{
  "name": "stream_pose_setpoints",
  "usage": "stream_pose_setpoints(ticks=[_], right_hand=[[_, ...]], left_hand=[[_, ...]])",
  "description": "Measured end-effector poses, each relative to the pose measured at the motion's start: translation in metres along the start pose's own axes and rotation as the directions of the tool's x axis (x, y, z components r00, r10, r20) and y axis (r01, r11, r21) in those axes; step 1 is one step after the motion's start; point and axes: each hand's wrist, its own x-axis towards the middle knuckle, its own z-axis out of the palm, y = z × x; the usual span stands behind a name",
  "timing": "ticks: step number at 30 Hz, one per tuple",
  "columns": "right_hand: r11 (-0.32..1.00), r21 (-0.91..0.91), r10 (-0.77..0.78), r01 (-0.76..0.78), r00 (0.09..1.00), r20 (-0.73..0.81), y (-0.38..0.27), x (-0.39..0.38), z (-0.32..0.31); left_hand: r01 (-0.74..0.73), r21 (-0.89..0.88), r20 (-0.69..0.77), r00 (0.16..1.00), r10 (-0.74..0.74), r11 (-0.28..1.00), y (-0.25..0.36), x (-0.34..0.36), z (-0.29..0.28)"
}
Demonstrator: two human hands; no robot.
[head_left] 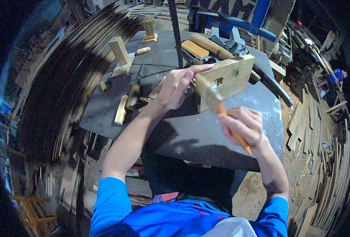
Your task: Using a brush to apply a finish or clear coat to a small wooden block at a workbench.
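Below the blue sleeves point(115, 205), the right hand point(242, 126) is closed on an orange-handled brush point(222, 108) working the wood block point(228, 79) that the left hand point(175, 89) grips tilted above the table point(206, 134) (bristles touching its edge); next, likely steady strokes.

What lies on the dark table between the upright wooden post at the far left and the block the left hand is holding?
In the head view, between the wooden post and the wooden block stands the saw blade, with a chisel-like tool lower down near the left hand.
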Motion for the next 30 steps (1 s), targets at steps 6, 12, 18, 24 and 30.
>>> stream_pose_setpoints(ticks=[6,12,18,24,30], right_hand=[[0.992,-0.124,0.005,0.013,0.990,0.141,0.000,-0.002,0.007],[0.994,-0.105,0.025,-0.021,0.999,0.032,-0.011,0.003,0.014],[0.988,-0.150,0.052,-0.039,0.995,0.082,-0.011,0.003,0.010],[0.991,-0.132,0.042,-0.018,0.982,0.182,-0.013,0.007,0.012],[0.990,-0.132,0.059,-0.039,0.987,0.149,-0.006,0.004,0.011]], left_hand=[[0.134,-0.109,0.013,0.991,-0.134,0.985,0.001,0.004,0.006],[0.101,-0.094,-0.009,0.995,-0.103,0.990,-0.001,-0.001,0.004],[0.142,-0.073,0.008,0.990,-0.142,0.987,-0.003,-0.002,0.004],[0.127,-0.069,0.004,0.992,-0.127,0.989,-0.001,-0.003,0.002],[0.149,-0.059,0.013,0.989,-0.148,0.987,0.002,0.005,0.004]])
